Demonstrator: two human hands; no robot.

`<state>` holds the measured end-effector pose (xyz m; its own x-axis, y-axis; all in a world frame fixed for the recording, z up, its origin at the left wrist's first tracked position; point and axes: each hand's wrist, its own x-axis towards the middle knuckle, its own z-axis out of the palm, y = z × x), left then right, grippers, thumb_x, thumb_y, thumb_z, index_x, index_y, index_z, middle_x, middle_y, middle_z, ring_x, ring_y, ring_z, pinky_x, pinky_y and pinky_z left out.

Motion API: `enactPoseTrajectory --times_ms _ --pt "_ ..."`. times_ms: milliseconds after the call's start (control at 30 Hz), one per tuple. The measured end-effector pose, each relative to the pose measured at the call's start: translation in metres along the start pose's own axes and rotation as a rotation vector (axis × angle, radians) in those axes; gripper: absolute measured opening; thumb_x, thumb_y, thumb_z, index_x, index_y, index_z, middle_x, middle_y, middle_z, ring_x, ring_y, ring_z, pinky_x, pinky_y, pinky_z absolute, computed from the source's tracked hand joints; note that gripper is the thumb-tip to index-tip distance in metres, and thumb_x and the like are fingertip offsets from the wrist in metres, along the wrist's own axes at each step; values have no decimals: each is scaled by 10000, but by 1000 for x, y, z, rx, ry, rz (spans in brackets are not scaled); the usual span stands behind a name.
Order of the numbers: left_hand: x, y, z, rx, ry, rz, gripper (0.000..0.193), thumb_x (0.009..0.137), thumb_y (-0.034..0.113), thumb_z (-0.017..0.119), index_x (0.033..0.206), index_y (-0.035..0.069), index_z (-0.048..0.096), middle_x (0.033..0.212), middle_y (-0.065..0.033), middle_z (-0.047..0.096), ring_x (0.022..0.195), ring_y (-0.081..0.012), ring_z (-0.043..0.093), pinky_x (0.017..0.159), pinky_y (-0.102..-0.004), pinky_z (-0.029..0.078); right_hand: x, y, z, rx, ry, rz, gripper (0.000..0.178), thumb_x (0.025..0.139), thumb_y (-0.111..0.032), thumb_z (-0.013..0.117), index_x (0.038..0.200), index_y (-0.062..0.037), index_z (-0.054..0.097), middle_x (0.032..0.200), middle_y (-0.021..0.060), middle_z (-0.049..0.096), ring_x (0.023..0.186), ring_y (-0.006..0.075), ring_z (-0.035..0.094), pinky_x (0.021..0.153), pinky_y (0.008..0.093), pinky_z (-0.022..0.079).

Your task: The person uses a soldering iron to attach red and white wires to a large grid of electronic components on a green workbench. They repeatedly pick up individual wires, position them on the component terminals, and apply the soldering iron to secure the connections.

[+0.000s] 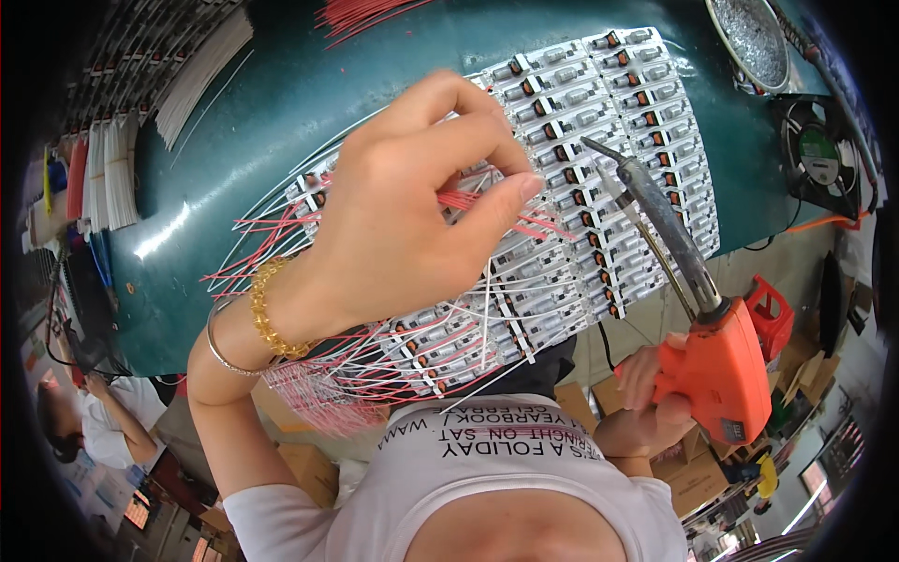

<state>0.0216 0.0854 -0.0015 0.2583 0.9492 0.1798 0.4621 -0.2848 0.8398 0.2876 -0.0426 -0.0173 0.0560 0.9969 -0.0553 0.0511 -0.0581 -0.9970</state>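
My left hand [403, 206] is closed on a small bunch of thin red wires [461, 199], over a panel of small circuit boards [554, 82]. The panel carries rows of black-and-orange parts and clear-grey components. White and red wires trail off its left and near sides, some hanging over the table edge. In my right hand [646, 379] is an orange soldering gun [719, 370], fingers wrapped round its grip. Its dark nozzle and thin feed tube point up and left, with the tip over the panel's middle, to the right of my left hand.
A round dish of silvery material [749, 42] and a black fan [817, 155] stand at the far right of the green table [281, 112]. White wires [201, 80] and red wires [367, 13] lie toward the back. Another person [117, 421] sits at left; cardboard boxes [698, 478] stand below.
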Motion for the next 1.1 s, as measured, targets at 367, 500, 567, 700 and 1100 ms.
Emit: enactPoseTrajectory --times_ms 367,500,567,700,1100 --pt "-10 -2 0 209 -178 85 82 753 -4 732 805 10 670 1032 -98 598 643 -171 611 576 -283 480 -7 4 -3 66 -61 -7 791 897 -581 569 1322 60 387 530 -24 453 415 98 424 461 249 373" --pt "-16 2 7 337 -131 84 115 760 4 730 813 6 628 1031 -90 604 635 -191 602 564 -302 480 1 3 -1 205 -179 -70 798 909 -580 549 1354 53 351 549 -35 456 427 91 427 463 250 373" --pt "-15 2 7 295 -131 49 126 768 5 723 818 6 607 1015 -91 608 659 -193 607 566 -300 491 -3 6 1 228 -151 -43 787 913 -575 547 1351 51 359 555 -34 461 432 92 432 467 250 378" --pt "-14 -8 12 239 -17 34 124 782 -3 699 813 9 580 978 -85 613 711 -192 620 578 -278 512 -7 20 -7 146 -198 -62 724 919 -553 549 1296 51 416 573 -23 480 454 102 447 486 254 397" --pt "-12 -9 15 264 -7 -10 126 758 -26 681 774 11 562 936 -75 615 728 -180 617 609 -267 517 -27 15 -45 -346 -269 88 368 875 -335 631 1051 -14 600 834 63 553 739 208 562 691 321 451"
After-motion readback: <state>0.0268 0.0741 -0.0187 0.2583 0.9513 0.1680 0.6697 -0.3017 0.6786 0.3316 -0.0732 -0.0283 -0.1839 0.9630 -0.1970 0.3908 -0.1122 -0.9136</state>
